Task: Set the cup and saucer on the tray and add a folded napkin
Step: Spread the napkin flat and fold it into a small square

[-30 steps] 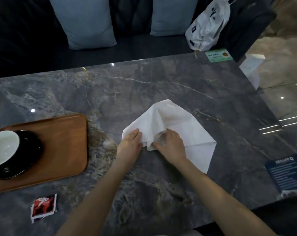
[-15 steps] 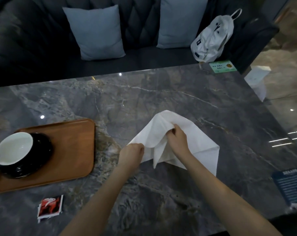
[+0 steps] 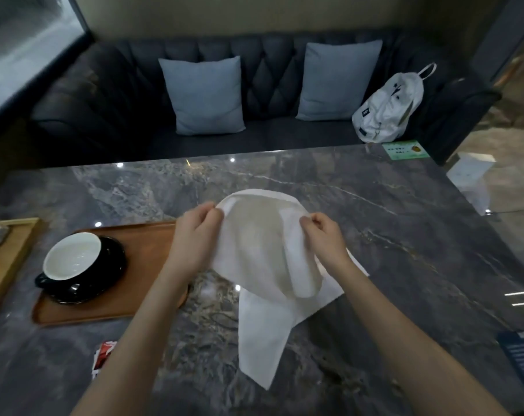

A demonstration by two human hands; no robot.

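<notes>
Item: white napkin (image 3: 263,259), lifted off the desk (image 3: 404,235) with its lower tail draping to the surface; fold well by matching the 2 pinched corners squarely, then creasing flat. Fingers of the left hand (image 3: 194,235) and right hand (image 3: 323,238) are closed on its upper edge, napkin slung between them. Beyond left: cup (image 3: 71,256) on saucer (image 3: 104,283), on the tray (image 3: 146,238).

No text is legible. The green card (image 3: 406,149) and the dark placard (image 3: 522,355) carry print — too blurred to read.
</notes>
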